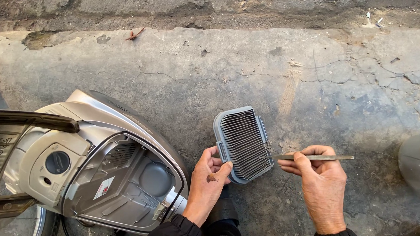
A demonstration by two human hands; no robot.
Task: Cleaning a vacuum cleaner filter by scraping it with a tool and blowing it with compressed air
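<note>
Vacuum body (103, 170) blocks left; concrete (274, 68) ahead open.

Grey ribbed filter (243, 144), silver vacuum cleaner (103, 170), cracked grey concrete (312, 71).

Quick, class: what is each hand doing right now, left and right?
Left hand: closed on the lower edge of the grey pleated filter, holding it up.
Right hand: closed on a thin metal tool, its tip at the filter's edge.

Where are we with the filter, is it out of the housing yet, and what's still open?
Done: the pleated grey filter is out; the scooter's grey housing gapes open and empty. In hand: the left hand grips the filter's lower corner above the concrete ground, while the right hand holds a thin metal tool, its tip at the filter's edge. Left: the housing has no filter or cover on it.
</note>
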